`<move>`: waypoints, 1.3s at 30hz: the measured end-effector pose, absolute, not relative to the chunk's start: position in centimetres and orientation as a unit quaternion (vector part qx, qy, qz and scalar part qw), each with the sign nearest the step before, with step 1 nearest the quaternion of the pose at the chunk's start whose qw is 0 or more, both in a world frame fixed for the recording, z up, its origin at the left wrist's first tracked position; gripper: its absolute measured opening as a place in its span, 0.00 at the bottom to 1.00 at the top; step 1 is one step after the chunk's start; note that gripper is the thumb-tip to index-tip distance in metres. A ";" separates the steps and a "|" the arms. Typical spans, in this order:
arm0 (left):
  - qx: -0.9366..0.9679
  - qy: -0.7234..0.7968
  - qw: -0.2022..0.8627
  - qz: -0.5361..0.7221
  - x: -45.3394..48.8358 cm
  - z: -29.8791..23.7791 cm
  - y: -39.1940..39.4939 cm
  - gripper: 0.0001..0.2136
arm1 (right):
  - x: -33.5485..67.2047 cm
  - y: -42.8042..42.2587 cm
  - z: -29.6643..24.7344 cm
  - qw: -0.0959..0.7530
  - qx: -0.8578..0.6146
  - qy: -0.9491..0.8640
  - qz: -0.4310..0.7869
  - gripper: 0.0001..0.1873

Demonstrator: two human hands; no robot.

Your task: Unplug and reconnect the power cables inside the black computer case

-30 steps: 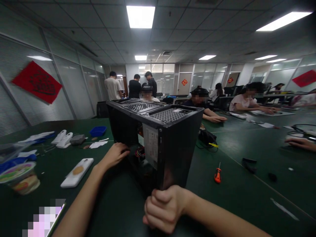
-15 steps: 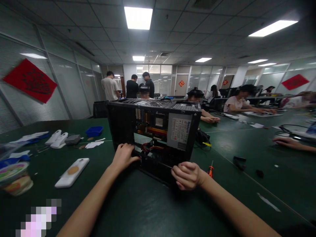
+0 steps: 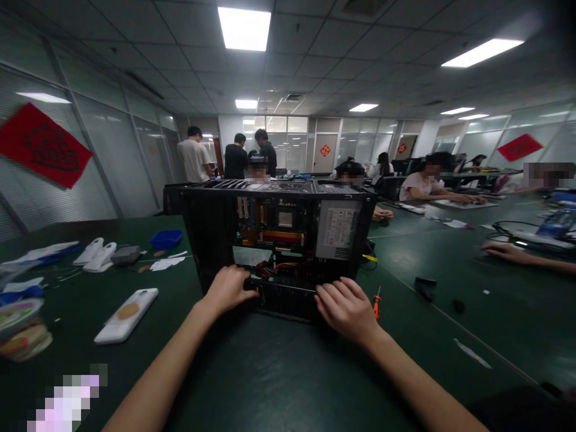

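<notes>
A black computer case [image 3: 283,303] stands on the table in front of me, its side open towards me. Inside show the motherboard [image 3: 288,221], a grey power supply [image 3: 338,231] at the upper right and a bundle of coloured wires [image 3: 288,266] low down. My left hand [image 3: 230,287] grips the case's lower front bar near its left part, thumb on the near face. At the bar's right part, my right hand [image 3: 344,306] has its fingers curled over the top edge; its thumb is hidden.
An orange screwdriver [image 3: 377,305] lies right of the case. Leftwards are a white phone [image 3: 127,316], a blue tray [image 3: 165,239], white paper scraps and a plastic tub [image 3: 22,330]. Small black parts [image 3: 425,288] lie at right. A co-worker's hand [image 3: 506,253] rests farther right; several people are beyond.
The case has turned to face me more squarely, its right side coming nearer. My right hand has gone from a tight curl to fingers laid over the bar. My left hand keeps its grip.
</notes>
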State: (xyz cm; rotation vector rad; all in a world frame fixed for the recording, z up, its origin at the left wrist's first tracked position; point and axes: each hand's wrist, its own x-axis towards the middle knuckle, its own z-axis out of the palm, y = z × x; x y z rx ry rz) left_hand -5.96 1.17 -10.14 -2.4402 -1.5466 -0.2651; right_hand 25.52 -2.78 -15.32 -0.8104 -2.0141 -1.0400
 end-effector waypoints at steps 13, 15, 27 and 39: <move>-0.802 -0.558 0.172 -0.121 -3.4 -11.7 1.3 0.17 | 26.6 4.2 -18.4 0.349 -0.270 -0.805 -0.397 0.15; -0.799 -0.561 0.181 -0.123 -2.8 -11.8 1.3 0.17 | 26.8 5.2 -18.3 0.348 -0.279 -0.803 -0.396 0.13; -0.777 -0.606 0.154 -0.075 -1.5 -10.2 -0.6 0.15 | 25.3 3.6 -16.5 0.377 -0.356 -0.827 -0.216 0.14; -0.786 -0.598 0.154 -0.029 -1.8 -9.9 -0.8 0.12 | 25.9 5.1 -18.0 0.357 -0.339 -0.817 -0.299 0.18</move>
